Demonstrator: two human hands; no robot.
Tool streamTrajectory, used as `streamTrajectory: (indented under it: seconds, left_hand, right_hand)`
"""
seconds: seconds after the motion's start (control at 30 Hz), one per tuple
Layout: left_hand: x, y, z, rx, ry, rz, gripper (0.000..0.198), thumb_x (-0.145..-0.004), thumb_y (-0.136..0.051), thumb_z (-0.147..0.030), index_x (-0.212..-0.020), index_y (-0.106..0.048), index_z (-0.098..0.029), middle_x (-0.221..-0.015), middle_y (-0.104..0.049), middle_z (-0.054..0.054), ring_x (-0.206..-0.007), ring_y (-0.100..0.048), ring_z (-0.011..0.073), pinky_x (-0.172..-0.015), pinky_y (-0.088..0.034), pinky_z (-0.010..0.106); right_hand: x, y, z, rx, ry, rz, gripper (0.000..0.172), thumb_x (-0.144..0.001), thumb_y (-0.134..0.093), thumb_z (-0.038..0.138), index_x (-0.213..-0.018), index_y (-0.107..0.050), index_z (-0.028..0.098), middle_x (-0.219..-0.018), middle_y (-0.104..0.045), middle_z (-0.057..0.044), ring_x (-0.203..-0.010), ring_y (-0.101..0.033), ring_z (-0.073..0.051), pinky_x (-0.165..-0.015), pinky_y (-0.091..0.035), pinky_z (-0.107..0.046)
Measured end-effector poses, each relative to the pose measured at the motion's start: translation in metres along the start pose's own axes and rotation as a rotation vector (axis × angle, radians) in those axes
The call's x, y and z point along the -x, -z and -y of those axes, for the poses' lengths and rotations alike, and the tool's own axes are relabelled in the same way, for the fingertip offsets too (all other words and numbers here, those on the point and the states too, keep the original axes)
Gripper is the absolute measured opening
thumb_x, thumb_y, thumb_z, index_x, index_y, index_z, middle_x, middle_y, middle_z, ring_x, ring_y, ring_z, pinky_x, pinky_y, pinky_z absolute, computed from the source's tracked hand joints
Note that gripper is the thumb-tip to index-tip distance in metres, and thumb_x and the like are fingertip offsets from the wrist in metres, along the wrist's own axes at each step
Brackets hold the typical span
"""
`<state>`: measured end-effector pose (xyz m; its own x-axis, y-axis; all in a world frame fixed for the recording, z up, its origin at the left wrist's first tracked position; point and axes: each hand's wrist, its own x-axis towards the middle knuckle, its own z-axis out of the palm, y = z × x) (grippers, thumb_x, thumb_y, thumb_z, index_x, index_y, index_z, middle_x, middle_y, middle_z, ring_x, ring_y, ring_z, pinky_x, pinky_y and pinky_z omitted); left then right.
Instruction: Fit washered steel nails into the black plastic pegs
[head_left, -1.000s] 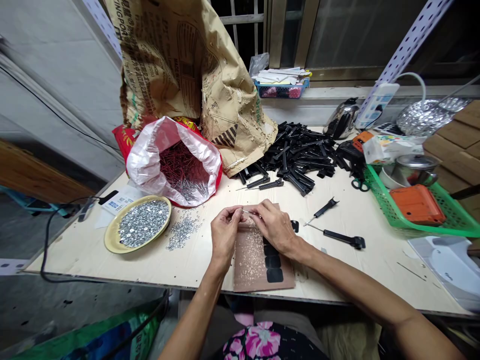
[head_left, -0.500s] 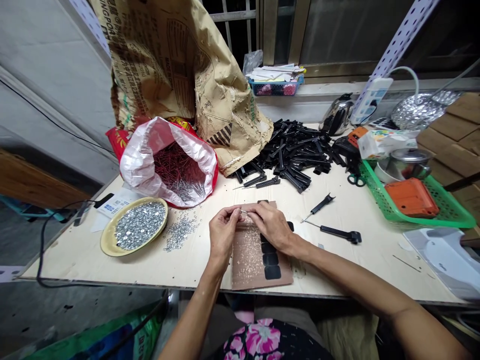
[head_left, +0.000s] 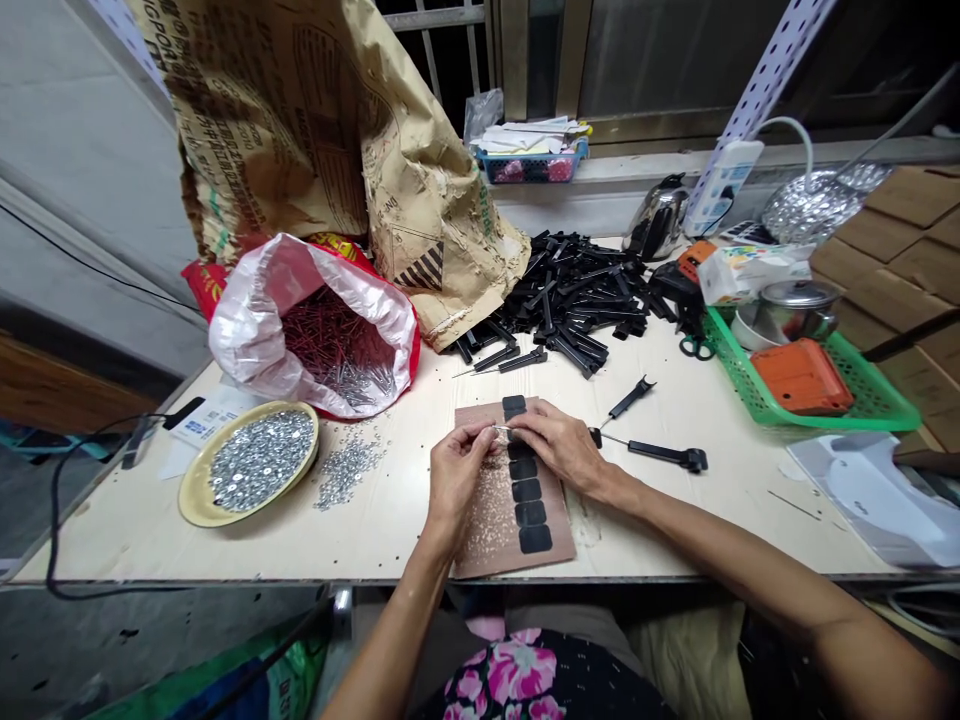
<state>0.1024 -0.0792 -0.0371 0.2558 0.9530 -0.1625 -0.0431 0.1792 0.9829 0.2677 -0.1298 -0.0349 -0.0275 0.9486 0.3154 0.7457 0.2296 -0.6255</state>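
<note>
My left hand (head_left: 457,475) is closed in a pinch on one end of a thin metal pin (head_left: 501,428). At the pin's other end, the fingers of my right hand (head_left: 559,445) are closed on it too. Both hands are over a brown board (head_left: 480,550), which is worn and speckled on its left half. Down its right half runs a column of black rounded squares (head_left: 527,489), partly covered by my right hand. Black handle pieces with thin metal rods, such as this black handle (head_left: 664,456), lie to the right.
At left stand a yellow bowl (head_left: 193,498) of washers, loose washers (head_left: 349,470) and a white-lined bag (head_left: 240,325) of metal pins. Behind lie a heap of black handles (head_left: 570,295) and a paper sack (head_left: 442,200). A green basket (head_left: 847,412) is at right.
The view has shifted, so the table's things appear farther left. Both hands, with the pin between them, have moved slightly right over the board, closer to the black squares.
</note>
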Motion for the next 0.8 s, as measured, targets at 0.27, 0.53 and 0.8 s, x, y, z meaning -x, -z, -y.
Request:
streamTrajectory:
  seconds: [0.27,0.53,0.8]
  left_hand:
    - [-0.001,-0.013,0.015,-0.005,0.077,0.065,0.033,-0.070,-0.072,-0.038,-0.091,-0.070,-0.013,-0.076,-0.067,0.003,-0.064,-0.060,0.0120,-0.065,-0.050,0.025]
    - [0.008,0.008,0.008,-0.733,-0.274,-0.055,0.045,-0.091,-0.044,-0.040,-0.129,-0.053,-0.018,-0.116,-0.061,0.012,-0.108,-0.057,0.0257,-0.096,-0.044,0.047]
    - [0.000,0.023,0.052,-1.168,-0.450,0.097,0.050,-0.095,-0.033,-0.029,-0.138,-0.039,-0.005,-0.150,-0.029,0.018,-0.142,-0.012,0.0307,-0.113,-0.025,0.051]
  right_hand:
    - [0.015,0.009,-0.015,0.029,0.053,0.039,0.018,-0.096,-0.044,0.027,-0.100,-0.059,0.018,-0.093,-0.062,-0.004,-0.083,-0.059,-0.013,-0.072,-0.047,-0.024]
    - [-0.006,0.015,-0.045,0.189,0.064,0.049,0.023,-0.095,-0.045,0.034,-0.095,-0.063,0.021,-0.093,-0.059,-0.003,-0.078,-0.055,-0.012,-0.060,-0.039,-0.023]
    - [0.010,0.012,-0.060,0.240,0.453,0.249,0.025,-0.098,-0.038,0.022,-0.089,-0.061,0.016,-0.080,-0.058,-0.002,-0.074,-0.049,-0.012,-0.057,-0.037,-0.022]
